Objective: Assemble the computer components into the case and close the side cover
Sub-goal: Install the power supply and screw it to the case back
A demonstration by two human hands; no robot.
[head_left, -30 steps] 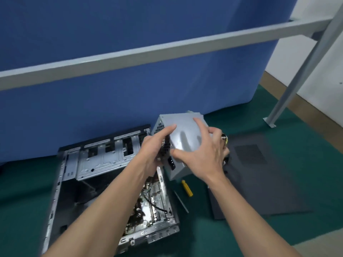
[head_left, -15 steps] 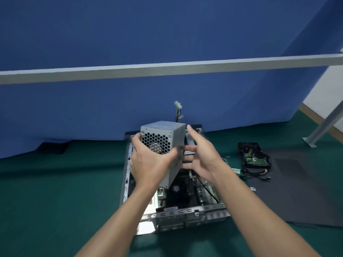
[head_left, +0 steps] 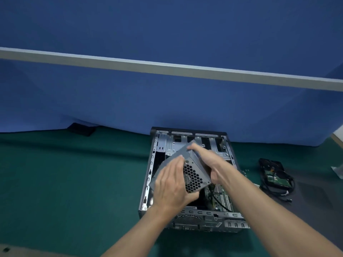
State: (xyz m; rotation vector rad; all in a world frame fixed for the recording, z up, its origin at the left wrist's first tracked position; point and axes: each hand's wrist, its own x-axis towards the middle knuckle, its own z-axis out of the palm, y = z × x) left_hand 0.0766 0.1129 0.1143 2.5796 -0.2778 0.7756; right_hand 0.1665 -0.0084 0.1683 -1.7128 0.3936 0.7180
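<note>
Gripping the grey metal power supply box from both sides, the left hand wrapped its near-left faces and the right hand clasped its far-right side. They held it tilted above the open grey steel computer case. Seating this unit seemed the step in hand. Next it likely needed levelling and lowering into the case's left side. Farther right, a cabled hard drive lay at the dark flat side cover's far edge.

grey honeycomb-grilled power supply, green mat, blue backdrop
</note>
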